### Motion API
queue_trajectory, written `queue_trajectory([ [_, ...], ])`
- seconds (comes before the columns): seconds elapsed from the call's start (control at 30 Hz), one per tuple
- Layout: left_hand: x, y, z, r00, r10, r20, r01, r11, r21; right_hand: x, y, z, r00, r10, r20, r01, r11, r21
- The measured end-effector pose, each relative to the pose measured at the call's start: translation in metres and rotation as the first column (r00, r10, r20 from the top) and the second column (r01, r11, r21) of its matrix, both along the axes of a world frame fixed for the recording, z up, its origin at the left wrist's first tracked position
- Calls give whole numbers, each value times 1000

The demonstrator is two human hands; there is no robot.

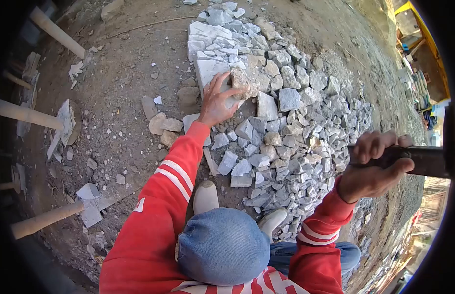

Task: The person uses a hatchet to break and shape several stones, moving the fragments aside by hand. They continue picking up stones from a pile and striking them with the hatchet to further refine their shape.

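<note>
My left hand (219,100) reaches forward, thumb and fingers around a rough, brownish stone (244,84). The stone rests against the top of a large pale rock block (207,69). Raised at the right, my right hand (377,164) is wrapped around a dark, thick bar-shaped tool handle (423,160). The tool's far end runs into the dark edge of the view, so its kind cannot be told. Broken grey stones (306,142) lie in a heap between and beyond my hands.
Wooden posts (39,117) stand along the left, with split rock pieces at several bases. Two light boots (206,197) and a rounded blue denim shape (223,246) are close to me. Bare dirt (119,122) lies left of the heap. A yellow-edged structure (426,39) is at far right.
</note>
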State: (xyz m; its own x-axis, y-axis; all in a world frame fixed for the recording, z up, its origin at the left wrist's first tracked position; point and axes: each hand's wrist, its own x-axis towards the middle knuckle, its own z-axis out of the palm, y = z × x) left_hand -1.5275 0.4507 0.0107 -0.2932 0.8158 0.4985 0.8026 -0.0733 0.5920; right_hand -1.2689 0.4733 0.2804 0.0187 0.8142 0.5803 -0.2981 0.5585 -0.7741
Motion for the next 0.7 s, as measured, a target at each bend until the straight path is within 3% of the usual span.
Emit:
queue_trajectory([
  [0.07, -6, -3, -3, 996, 47, 79, -47, 999, -6, 2, 14, 35, 990, 102, -97, -77, 969, 234],
  [0.13, -5, -15, -1, 994, 89, 61, -89, 996, -5, -1, 20, 34, 989, 88, -119, -44, 941, 334],
  [0.2, -6, -27, 0, 929, 281, 239, -286, 958, -13, -36, 32, -36, 970, -114, -217, 166, 957, 236],
  [0.23, -8, -30, 3, 933, 272, 236, -279, 960, -4, -63, 30, -95, 947, -150, -283, 179, 981, 78],
  [0.27, -11, -31, 8, 892, 314, 326, -334, 943, 6, -80, 12, -170, 974, -16, -227, -30, 980, -196],
  [0.3, -8, -33, 13, 840, 348, 416, -381, 924, -3, -87, -10, -236, 998, 56, -21, -58, 801, -596],
  [0.33, -4, -32, 19, 847, 335, 413, -368, 930, -2, -73, -6, -289, 807, 439, 394, 12, 656, -755],
  [0.4, -9, -27, 32, 834, 371, 409, -392, 919, -36, -69, -7, -297, 772, 319, 550, 79, 810, -581],
  [0.43, -11, -25, 33, 847, 342, 407, -347, 936, -63, -68, 2, -299, 782, 311, 540, 80, 809, -582],
  [0.5, 3, -24, 32, 878, 309, 364, -305, 950, -72, -55, -1, -268, 846, 469, 252, -38, 526, -850],
  [0.6, 3, 1, 40, 945, 208, 251, -218, 976, 13, -52, 8, -232, 843, 490, 224, -24, 449, -893],
  [0.63, 3, 9, 37, 960, 180, 216, -191, 981, 35, -42, 14, -214, 836, 492, 241, -21, 468, -883],
  [0.7, -6, 5, 40, 935, 206, 288, -221, 975, 21, -18, 18, -150, 858, 432, 279, -70, 635, -769],
])
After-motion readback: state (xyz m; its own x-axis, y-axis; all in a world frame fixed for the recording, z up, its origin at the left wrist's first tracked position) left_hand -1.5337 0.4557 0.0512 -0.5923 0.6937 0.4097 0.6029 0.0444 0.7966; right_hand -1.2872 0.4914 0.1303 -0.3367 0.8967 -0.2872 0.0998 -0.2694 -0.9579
